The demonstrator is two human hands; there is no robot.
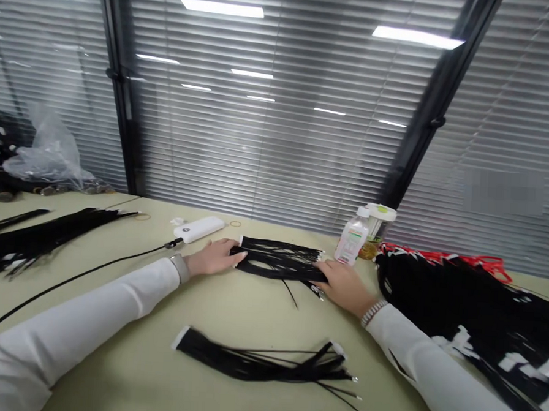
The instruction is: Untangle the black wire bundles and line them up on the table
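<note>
pinching black cable bundle (271,271) at left end with left hand (214,257), touching right end with right hand (346,287), cannot tell how closed; over worktop (232,314), could tangle loose wires (316,289) by uneven pulling

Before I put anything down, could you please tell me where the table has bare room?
The table is bare between the far cable bundle and the near bundle, and between the left sleeve and the near bundle. It is crowded at right, with the bottle, tub and big cable pile.
</note>
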